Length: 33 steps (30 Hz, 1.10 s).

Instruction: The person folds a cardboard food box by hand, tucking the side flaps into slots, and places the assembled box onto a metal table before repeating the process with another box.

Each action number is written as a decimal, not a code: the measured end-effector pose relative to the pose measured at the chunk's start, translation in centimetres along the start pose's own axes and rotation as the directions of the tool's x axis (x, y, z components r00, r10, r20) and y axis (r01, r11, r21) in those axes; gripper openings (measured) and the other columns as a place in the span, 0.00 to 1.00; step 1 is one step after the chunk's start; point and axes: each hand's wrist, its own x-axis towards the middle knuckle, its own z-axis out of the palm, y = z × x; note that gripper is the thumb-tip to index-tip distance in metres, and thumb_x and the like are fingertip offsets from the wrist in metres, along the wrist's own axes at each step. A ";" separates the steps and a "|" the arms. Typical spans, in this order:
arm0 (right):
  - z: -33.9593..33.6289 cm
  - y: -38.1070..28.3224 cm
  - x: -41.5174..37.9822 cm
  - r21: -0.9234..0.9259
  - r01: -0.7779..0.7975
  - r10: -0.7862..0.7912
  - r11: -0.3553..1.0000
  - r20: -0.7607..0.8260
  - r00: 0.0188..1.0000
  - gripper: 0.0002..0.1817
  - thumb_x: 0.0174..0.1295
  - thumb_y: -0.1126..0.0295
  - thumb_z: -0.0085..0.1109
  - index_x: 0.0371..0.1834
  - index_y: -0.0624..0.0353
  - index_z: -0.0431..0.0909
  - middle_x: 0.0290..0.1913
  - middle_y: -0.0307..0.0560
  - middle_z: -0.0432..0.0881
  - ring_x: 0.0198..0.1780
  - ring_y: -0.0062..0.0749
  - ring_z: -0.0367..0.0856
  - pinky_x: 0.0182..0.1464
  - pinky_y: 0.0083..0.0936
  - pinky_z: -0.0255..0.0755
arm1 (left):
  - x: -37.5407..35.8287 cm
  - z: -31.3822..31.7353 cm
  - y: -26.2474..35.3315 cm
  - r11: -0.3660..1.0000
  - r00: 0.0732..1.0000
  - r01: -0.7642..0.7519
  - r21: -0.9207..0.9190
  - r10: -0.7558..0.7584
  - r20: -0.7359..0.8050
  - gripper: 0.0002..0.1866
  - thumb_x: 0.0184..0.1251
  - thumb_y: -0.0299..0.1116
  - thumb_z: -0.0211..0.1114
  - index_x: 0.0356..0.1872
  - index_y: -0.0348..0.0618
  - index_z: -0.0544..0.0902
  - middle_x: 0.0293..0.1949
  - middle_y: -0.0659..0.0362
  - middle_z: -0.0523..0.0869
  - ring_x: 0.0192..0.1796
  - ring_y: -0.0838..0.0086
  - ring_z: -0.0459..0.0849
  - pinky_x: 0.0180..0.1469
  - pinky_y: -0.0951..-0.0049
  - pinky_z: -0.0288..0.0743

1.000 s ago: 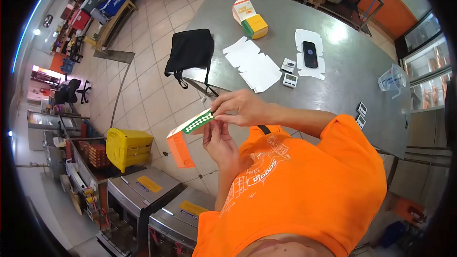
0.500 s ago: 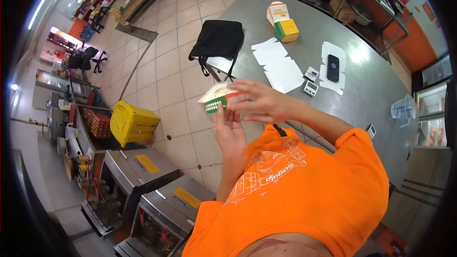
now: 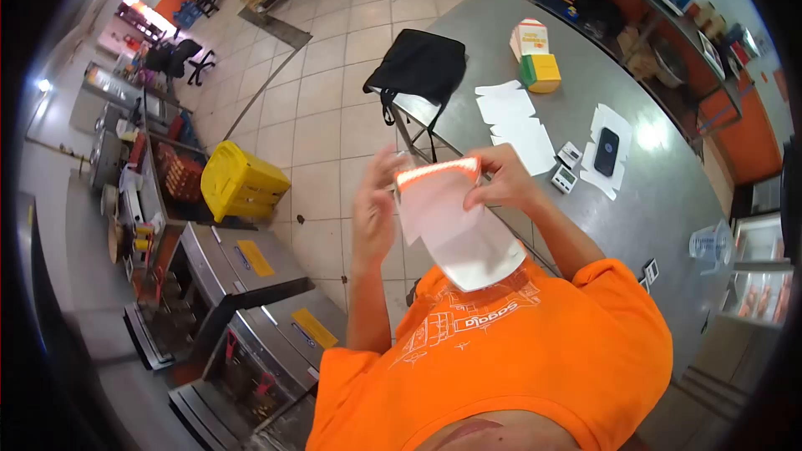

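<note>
A paper food carton (image 3: 468, 238) is tilted in front of my chest, its plain white inside facing me and an orange-red band along its upper edge. My right hand (image 3: 503, 182) pinches the carton at its upper right corner, thumb on the inner face. At the carton's left edge is my left hand (image 3: 376, 205), its fingers apart and blurred by motion. Beyond the hands, unfolded white carton blanks (image 3: 522, 134) lie on the steel table (image 3: 643, 217).
On the table are a black bag (image 3: 418, 67), a yellow, green and white carton (image 3: 541, 71), small digital devices (image 3: 565, 178), a phone (image 3: 607, 152) on another blank, and a clear measuring jug (image 3: 710, 244). A yellow bin (image 3: 242, 179) and steel appliances (image 3: 251, 259) stand left.
The carton has turned from its printed green and white outside to its white inside, with a long flap now hanging toward me. My hands have moved apart to its two sides.
</note>
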 end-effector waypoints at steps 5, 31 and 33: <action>4.0 -0.6 1.9 0.050 0.130 -0.115 0.990 -0.233 0.966 0.22 0.72 0.54 0.56 0.31 0.65 0.79 0.24 0.34 0.77 0.28 0.14 0.71 0.29 0.19 0.67 | 0.1 1.3 -2.1 0.972 0.996 -0.012 0.236 0.033 -0.086 0.24 0.66 0.51 0.71 0.34 0.37 0.78 0.28 0.69 0.80 0.31 0.88 0.74 0.31 0.84 0.69; -9.0 4.7 4.7 -0.399 -0.087 -0.148 0.913 -0.522 0.840 0.54 0.45 0.50 0.79 0.75 0.57 0.61 0.72 0.56 0.60 0.73 0.52 0.61 0.72 0.39 0.59 | 12.5 14.1 -7.0 0.967 0.960 0.201 -0.158 -0.163 0.226 0.36 0.78 0.41 0.56 0.74 0.31 0.49 0.69 0.48 0.68 0.68 0.67 0.71 0.69 0.66 0.64; -12.2 4.0 4.8 -0.409 -0.071 -0.120 0.910 -0.424 0.898 0.57 0.42 0.47 0.80 0.76 0.56 0.60 0.74 0.58 0.56 0.74 0.56 0.59 0.73 0.41 0.58 | 13.2 17.6 -8.0 0.946 0.950 0.312 -0.086 -0.310 0.032 0.29 0.73 0.28 0.60 0.70 0.31 0.60 0.63 0.50 0.75 0.62 0.67 0.77 0.65 0.66 0.70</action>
